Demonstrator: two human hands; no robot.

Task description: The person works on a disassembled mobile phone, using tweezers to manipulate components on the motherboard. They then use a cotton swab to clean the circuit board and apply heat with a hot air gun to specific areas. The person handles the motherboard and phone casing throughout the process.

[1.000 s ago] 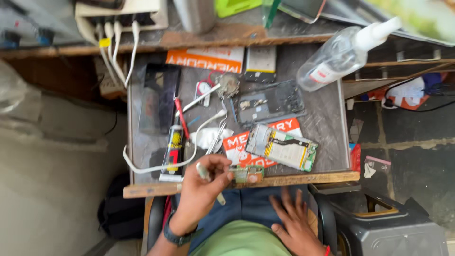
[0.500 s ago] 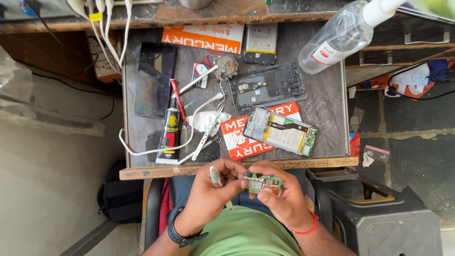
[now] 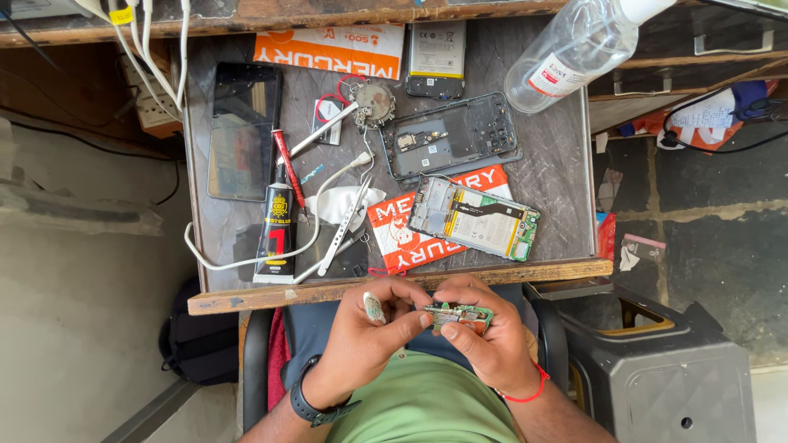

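Small green circuit board (image 3: pixel 460 315) is held below the near wooden edge of the surface (image 3: pixel 558 156), over the lap. Its long axis runs roughly left-right and nearly level; which face is up cannot be told. It is flat, rectangular and rigid, with small metallic parts on it.

Left hand (image 3: pixel 365 332): fingers curled, thumb and forefinger tips pinching the board's left end; a small pale oval piece (image 3: pixel 374 307) is tucked between the other fingers. Black watch on that wrist.

Right hand (image 3: pixel 484 336): fingers pressed together around the board's right end, thumb beneath. Red thread at the wrist.

The surface is dark, grainy and scratched. An opened phone body (image 3: pixel 476 218) lies on a red-and-white packet, long axis slanting down to the right. Above it lies an empty dark phone frame (image 3: pixel 450 135). To the left are a black glue tube (image 3: pixel 277 234), metal tweezers (image 3: pixel 345 226) and a glossy black screen panel (image 3: pixel 242 131). A clear plastic bottle (image 3: pixel 574 49) lies tilted at the far right.
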